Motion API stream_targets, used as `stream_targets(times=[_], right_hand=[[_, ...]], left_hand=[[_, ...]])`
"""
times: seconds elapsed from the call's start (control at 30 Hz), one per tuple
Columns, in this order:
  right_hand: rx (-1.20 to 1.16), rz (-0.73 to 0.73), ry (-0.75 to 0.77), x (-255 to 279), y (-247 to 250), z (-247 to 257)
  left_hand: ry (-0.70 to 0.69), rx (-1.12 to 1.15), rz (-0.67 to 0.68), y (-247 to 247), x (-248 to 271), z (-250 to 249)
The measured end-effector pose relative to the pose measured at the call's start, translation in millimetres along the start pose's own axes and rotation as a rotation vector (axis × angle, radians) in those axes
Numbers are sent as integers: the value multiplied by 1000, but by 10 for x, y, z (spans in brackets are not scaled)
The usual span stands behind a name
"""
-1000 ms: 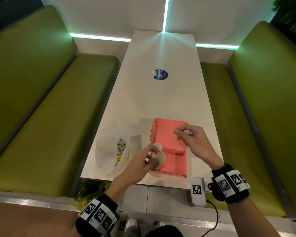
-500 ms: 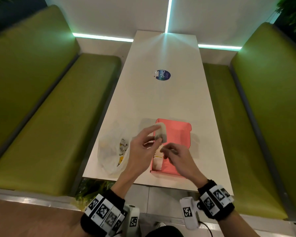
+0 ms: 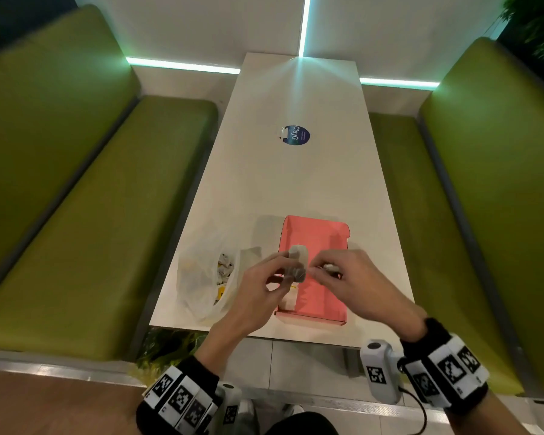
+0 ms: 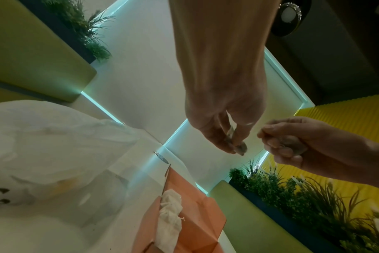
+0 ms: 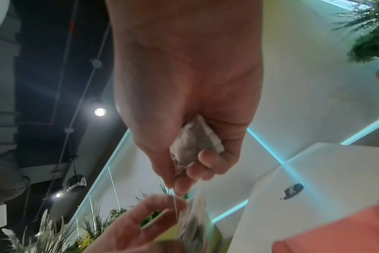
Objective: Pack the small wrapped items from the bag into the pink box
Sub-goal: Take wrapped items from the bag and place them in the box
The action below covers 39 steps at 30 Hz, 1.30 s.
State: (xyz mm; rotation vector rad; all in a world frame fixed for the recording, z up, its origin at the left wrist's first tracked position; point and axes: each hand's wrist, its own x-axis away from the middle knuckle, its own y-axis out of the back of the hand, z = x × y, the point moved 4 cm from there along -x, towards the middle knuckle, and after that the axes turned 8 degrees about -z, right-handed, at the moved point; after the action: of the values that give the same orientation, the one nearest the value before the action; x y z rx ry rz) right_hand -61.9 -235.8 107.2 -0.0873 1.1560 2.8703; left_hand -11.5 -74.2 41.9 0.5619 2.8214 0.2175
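The pink box (image 3: 321, 237) lies open near the table's front edge, with a white wrapped item (image 3: 289, 301) in its near left corner. Above it my left hand (image 3: 288, 268) pinches a pale wrapped item (image 3: 298, 262) between thumb and fingers. Just to the right, my right hand (image 3: 322, 270) curls round a second wrapped item (image 3: 329, 267); the right wrist view shows that item (image 5: 195, 143) tucked in the palm. A thin string runs from it toward the left hand's item (image 5: 193, 222). The clear plastic bag (image 3: 198, 277) with more wrapped items lies left of the box.
The white table (image 3: 296, 183) bears a round blue sticker (image 3: 296, 135) further back. Green benches (image 3: 91, 230) flank both sides. The table's front edge runs just below the box and bag. Plants (image 4: 292, 196) stand behind the seats.
My right hand left the lid, dipped toward the box and now sits raised beside the left, holding an item. My left hand lifted its item from the box's front corner.
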Motion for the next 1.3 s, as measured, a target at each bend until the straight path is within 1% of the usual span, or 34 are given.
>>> stream_targets(times=[0.17,0.23,0.33,0.47,0.57,0.63,0.67,0.73,0.8,0.83,0.87,0.9,0.97,1.0,1.03,1.07,1.1,1.13,1.2,1.23,1.27,1.3], right_hand=[[5,8,32,-231,212,25],[-37,16,17,-308,257,17],[-120,32,1,-404,304,30],[-228,54,-23,-518,268,-50],[-350,-4,-81,-552,142,-276],[-430,-62,-164,-533,-10,-484],[-443,-66,-210,-506,-107,-582],[-419,-12,-283,-418,-318,-761],[-361,55,-311,-310,-477,-893],[-339,51,-322,-263,-517,-951],[-337,15,-339,-226,-527,-989],[-343,-56,-355,-198,-506,-1010],[-367,-271,-339,-152,-367,-942],[-389,-371,-289,-130,-262,-845],[-412,-435,-220,-114,-159,-723],[-433,-445,-152,-101,-68,-587],[-435,-400,-103,-98,0,-458],[-411,-314,-76,-104,38,-360],[-311,-124,-74,-123,57,-268],[-253,-58,-82,-136,56,-257],[-210,-19,-82,-149,53,-255],[-184,-9,-76,-159,54,-245]], left_hand=[[25,129,50,-29,58,-109],[47,171,57,-31,79,-122],[121,203,68,-34,90,-120],[114,226,78,-62,106,-190],[108,239,67,-61,110,-208],[112,246,61,-52,107,-205],[113,247,59,-50,103,-205],[113,249,53,-46,95,-213],[116,252,39,-34,79,-207],[117,248,32,-29,73,-201],[115,240,27,-24,67,-191],[112,228,21,-19,61,-178],[113,200,13,-12,48,-133],[113,187,14,-14,45,-107],[106,175,17,-16,44,-91],[95,162,21,-23,43,-80],[84,152,26,-29,40,-74],[77,146,32,-36,37,-70],[74,136,50,-63,35,-64],[70,128,62,-78,37,-59],[61,118,72,-89,38,-53],[51,112,79,-98,42,-39]])
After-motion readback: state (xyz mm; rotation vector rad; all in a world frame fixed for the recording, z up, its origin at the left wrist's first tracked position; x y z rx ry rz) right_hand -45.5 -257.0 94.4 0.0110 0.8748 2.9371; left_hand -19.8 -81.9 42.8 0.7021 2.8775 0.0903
